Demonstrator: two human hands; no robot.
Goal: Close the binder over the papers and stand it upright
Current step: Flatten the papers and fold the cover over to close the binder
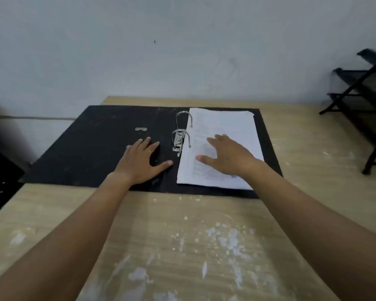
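A black lever-arch binder [91, 146] lies wide open and flat on the wooden table. Its left cover hangs a little past the table's left edge. A stack of white printed papers [226, 127] rests on the right cover, threaded on the two metal rings [182, 131] near the spine. My left hand [141, 161] lies flat with fingers spread on the black inside, just left of the ring mechanism. My right hand [228, 155] hovers or rests, fingers apart, on the lower half of the papers. Neither hand grips anything.
The light wooden table [182, 235] has white paint flecks across its near half. A pale wall stands right behind the binder. A black wire rack [365, 101] stands at the right, beyond the table. A dark object [0, 174] sits low at the left edge.
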